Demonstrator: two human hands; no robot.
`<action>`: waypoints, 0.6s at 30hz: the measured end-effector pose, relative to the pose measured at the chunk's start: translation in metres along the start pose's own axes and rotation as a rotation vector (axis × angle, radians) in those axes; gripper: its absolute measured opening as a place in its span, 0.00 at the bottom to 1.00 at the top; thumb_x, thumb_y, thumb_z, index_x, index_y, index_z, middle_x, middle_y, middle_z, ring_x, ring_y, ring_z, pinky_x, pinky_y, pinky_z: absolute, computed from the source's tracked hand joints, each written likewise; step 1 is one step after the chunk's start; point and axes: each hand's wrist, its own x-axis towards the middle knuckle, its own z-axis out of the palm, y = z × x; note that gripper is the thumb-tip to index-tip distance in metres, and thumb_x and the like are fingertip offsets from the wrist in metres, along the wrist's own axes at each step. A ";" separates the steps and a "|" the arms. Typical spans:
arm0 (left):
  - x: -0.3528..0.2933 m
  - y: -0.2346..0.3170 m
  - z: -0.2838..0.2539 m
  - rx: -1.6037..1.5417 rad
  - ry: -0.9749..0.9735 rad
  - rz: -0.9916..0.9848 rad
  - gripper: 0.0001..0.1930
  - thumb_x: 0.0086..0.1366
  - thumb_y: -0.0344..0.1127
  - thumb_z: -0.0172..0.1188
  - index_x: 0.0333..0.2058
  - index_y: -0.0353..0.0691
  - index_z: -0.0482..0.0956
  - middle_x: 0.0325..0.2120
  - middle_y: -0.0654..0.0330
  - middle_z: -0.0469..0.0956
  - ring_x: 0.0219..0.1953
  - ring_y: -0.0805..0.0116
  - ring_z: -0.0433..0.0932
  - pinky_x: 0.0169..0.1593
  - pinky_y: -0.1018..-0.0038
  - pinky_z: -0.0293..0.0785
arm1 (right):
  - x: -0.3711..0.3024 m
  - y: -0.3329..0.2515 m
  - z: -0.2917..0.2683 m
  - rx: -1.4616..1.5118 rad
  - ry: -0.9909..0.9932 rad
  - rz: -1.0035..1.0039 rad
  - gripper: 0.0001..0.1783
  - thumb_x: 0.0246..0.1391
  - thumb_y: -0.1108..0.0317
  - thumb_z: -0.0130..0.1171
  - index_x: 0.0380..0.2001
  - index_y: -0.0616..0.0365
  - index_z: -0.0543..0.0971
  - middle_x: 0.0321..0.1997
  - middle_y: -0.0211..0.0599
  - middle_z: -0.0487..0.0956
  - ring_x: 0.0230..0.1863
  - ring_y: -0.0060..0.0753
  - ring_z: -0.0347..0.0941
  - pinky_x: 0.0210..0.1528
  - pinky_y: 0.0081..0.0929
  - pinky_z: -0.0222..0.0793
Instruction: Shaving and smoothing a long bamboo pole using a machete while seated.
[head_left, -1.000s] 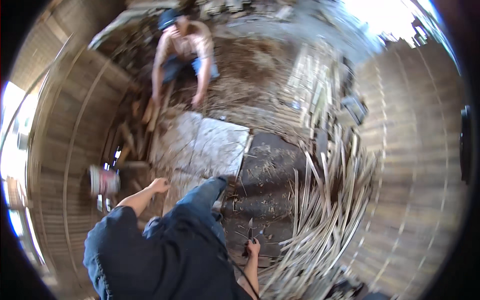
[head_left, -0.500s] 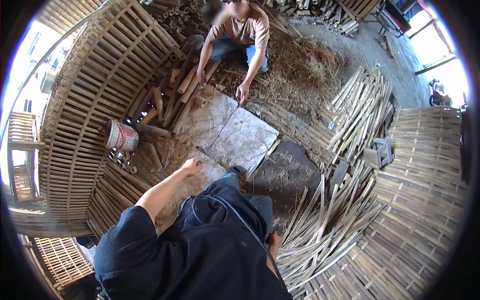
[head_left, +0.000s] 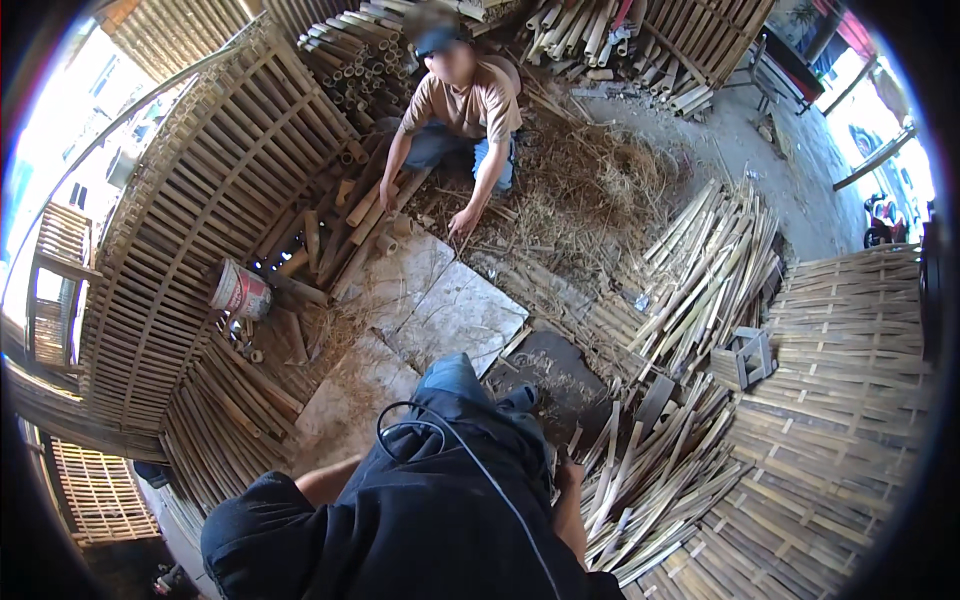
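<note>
Beside my right hip, my right hand (head_left: pixel 568 476) hangs low with its fingers curled round something dark and narrow that I cannot make out. Long split bamboo strips (head_left: pixel 650 480) lie in a loose heap just right of it. Of my left arm only part of the forearm (head_left: pixel 330 481) shows; my torso hides the hand. Pale flat sheets (head_left: pixel 465 312) cover the ground ahead of my legs, strewn with shavings. A co-worker (head_left: pixel 462 110) crouches beyond them, one hand (head_left: pixel 464 222) low by the sheets' far corner and the other (head_left: pixel 388 195) near some bamboo lengths.
Slatted bamboo panel (head_left: pixel 190 210) stands along the left, a paint bucket (head_left: pixel 241 290) against it. At right lie another strip pile (head_left: pixel 705 280), a small wooden stool (head_left: pixel 745 358) and a woven bamboo mat (head_left: pixel 830 400). Shavings (head_left: pixel 600 180) and stacked poles (head_left: pixel 365 60) lie farther back.
My left hand has drawn back from above the sheets and gone behind my body. My legs have shifted as I step. The co-worker's head has come further into view, hands still low.
</note>
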 end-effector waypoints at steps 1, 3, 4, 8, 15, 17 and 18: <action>-0.002 0.023 0.018 -0.063 0.009 0.018 0.21 0.66 0.52 0.54 0.41 0.41 0.84 0.35 0.52 0.86 0.37 0.58 0.84 0.39 0.62 0.79 | 0.045 0.001 -0.028 -0.006 0.032 -0.205 0.20 0.50 0.57 0.70 0.33 0.66 0.79 0.25 0.43 0.79 0.27 0.42 0.76 0.30 0.41 0.70; 0.007 0.060 0.029 -0.089 0.029 0.012 0.21 0.66 0.53 0.54 0.41 0.41 0.84 0.35 0.52 0.86 0.37 0.57 0.84 0.39 0.62 0.79 | 0.085 -0.001 -0.063 -0.088 0.175 -0.356 0.17 0.50 0.60 0.67 0.32 0.66 0.79 0.25 0.43 0.78 0.27 0.42 0.76 0.31 0.41 0.70; 0.007 0.079 0.029 -0.099 0.054 0.015 0.21 0.66 0.53 0.54 0.41 0.41 0.84 0.35 0.52 0.86 0.37 0.57 0.84 0.39 0.62 0.79 | 0.091 -0.001 -0.070 -0.173 0.288 -0.335 0.17 0.51 0.65 0.64 0.35 0.71 0.79 0.32 0.52 0.82 0.35 0.52 0.81 0.40 0.45 0.74; 0.013 0.122 0.036 -0.142 0.132 0.014 0.21 0.66 0.53 0.54 0.41 0.41 0.84 0.35 0.52 0.86 0.36 0.57 0.84 0.39 0.62 0.78 | 0.096 -0.032 -0.081 0.178 0.270 -0.518 0.12 0.51 0.63 0.65 0.34 0.62 0.82 0.23 0.36 0.79 0.25 0.35 0.76 0.28 0.36 0.70; 0.022 0.173 0.040 -0.198 0.142 0.055 0.21 0.66 0.53 0.54 0.41 0.40 0.84 0.35 0.52 0.86 0.36 0.56 0.84 0.39 0.62 0.78 | 0.113 -0.026 -0.088 0.087 0.318 -0.532 0.21 0.51 0.66 0.64 0.47 0.64 0.81 0.37 0.35 0.81 0.34 0.35 0.76 0.37 0.35 0.73; 0.019 0.176 0.037 -0.199 0.141 0.044 0.21 0.66 0.53 0.54 0.41 0.40 0.83 0.35 0.51 0.86 0.36 0.56 0.84 0.39 0.62 0.78 | 0.088 -0.024 -0.074 0.110 0.238 -0.472 0.22 0.51 0.67 0.64 0.49 0.64 0.79 0.39 0.41 0.82 0.37 0.40 0.78 0.42 0.37 0.73; 0.020 0.169 0.043 -0.242 0.151 0.042 0.21 0.66 0.53 0.54 0.41 0.40 0.83 0.35 0.51 0.86 0.36 0.56 0.84 0.39 0.62 0.78 | 0.089 -0.031 -0.069 0.130 0.153 -0.442 0.22 0.51 0.68 0.62 0.49 0.65 0.78 0.42 0.47 0.84 0.40 0.44 0.79 0.45 0.39 0.73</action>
